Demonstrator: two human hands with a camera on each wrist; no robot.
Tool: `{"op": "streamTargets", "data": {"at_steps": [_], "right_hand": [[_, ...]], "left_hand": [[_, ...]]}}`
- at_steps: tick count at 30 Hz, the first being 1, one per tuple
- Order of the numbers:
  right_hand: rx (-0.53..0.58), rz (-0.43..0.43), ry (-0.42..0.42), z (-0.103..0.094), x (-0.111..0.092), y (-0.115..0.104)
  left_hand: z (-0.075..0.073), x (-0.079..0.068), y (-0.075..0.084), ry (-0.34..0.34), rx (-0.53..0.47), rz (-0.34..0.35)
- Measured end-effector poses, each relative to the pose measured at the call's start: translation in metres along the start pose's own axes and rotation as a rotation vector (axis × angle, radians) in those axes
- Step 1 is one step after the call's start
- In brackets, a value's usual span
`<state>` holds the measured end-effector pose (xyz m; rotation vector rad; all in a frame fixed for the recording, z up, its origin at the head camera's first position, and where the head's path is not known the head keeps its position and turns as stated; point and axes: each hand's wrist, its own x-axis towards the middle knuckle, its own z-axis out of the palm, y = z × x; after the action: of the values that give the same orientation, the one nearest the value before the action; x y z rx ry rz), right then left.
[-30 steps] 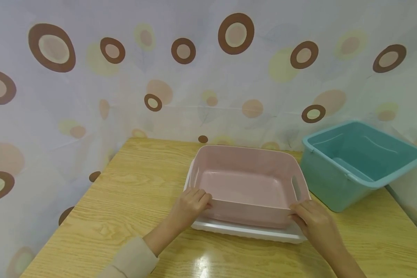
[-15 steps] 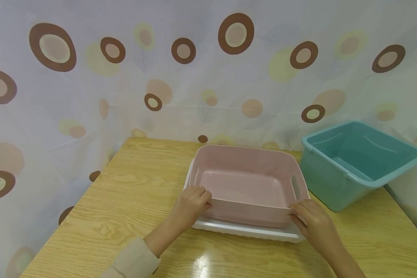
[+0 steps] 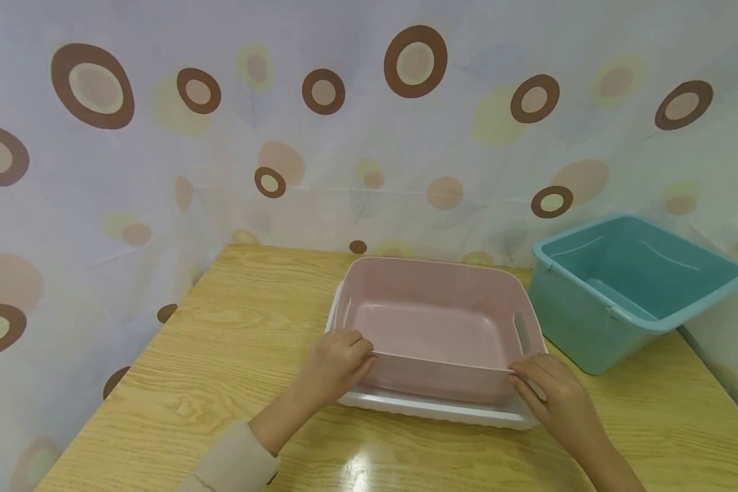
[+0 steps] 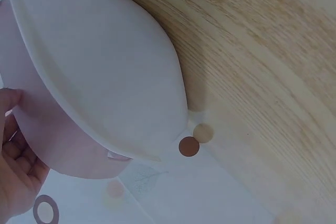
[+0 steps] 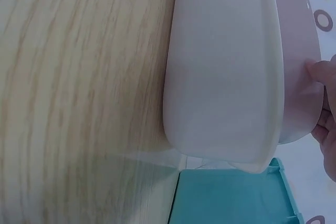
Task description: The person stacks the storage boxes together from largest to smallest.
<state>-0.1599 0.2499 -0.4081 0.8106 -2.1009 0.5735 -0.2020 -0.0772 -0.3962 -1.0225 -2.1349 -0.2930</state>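
Observation:
A pink plastic bin (image 3: 436, 383) with a handle slot in its right side sits nested inside a white bin (image 3: 443, 410) on the wooden table. My left hand (image 3: 337, 362) pinches the pink bin's near rim toward its left end. Toward the rim's right end, my right hand (image 3: 556, 403) pinches it too. In the left wrist view, the left thumb rests on the outer pink wall (image 4: 68, 135), above the white bin's edge (image 4: 115, 61). The right wrist view has the right thumb against the pink wall (image 5: 299, 77), with fingers curled behind it.
A teal tub (image 3: 578, 321) stands tilted at the right, close beside the nested bins. Behind the wooden table (image 3: 221, 342) hangs a pale sheet (image 3: 357, 150) printed with brown rings, and it continues along both sides.
Both bins stay in place and both hands keep their hold on the rim. The left thumb shows slightly more below the rim than before.

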Motion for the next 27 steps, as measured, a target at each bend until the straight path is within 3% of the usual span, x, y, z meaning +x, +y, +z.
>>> {"op": "streamTargets", "data": {"at_steps": [5,14,20,27], "right_hand": [[0.035,-0.014,0.067,0.002,-0.002,0.002],[0.050,-0.012,0.159,-0.003,-0.005,0.004],[0.010,0.045,0.181,-0.015,-0.013,0.008],[-0.055,0.081,0.195,-0.026,-0.024,0.015]], "left_hand": [[-0.001,0.001,0.000,0.043,-0.037,-0.012],[0.002,0.003,0.003,0.149,-0.020,-0.057],[0.007,0.010,0.011,0.225,-0.041,-0.072],[0.012,0.025,0.027,0.230,-0.068,-0.079]]}}
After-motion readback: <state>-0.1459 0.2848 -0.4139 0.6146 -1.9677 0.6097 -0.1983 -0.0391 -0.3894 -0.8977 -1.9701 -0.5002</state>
